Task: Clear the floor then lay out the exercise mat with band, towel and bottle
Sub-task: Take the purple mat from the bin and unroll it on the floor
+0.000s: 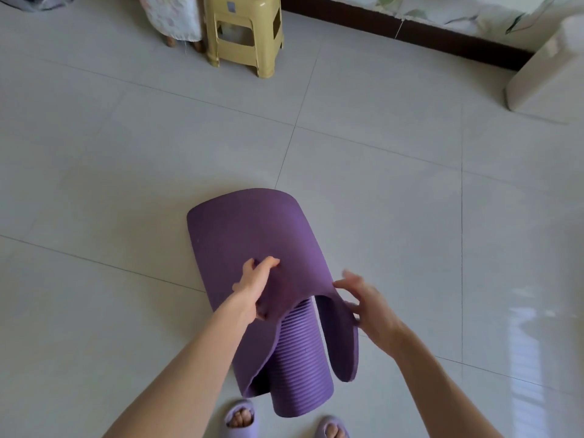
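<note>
While my left hand [256, 287] pinches a fold of the purple mat [252, 241] with fingers curled tight into the foam, my right hand [363, 303] sits at the mat's right edge with fingers spread and blurred, touching or just off the flap; I cannot tell whether it grips anything. The mat is half unrolled, its far end curving down toward the floor [395, 191] while the ribbed roll hangs below my hands, above my slippers [240, 418]. As I see it, the one-handed pinch is the weak point: the foam is thick and springy, so it could slide out and the roll drop on my toes, or the loose end could curl back and lie crooked. If I let it fall unguided it may land skewed across the tile lines. The floor ahead looks clear as far as the stool [243, 33], which stands well apart. No band, towel or bottle is in view, and the roll's core is hidden, so I cannot judge how much mat remains wound.
</note>
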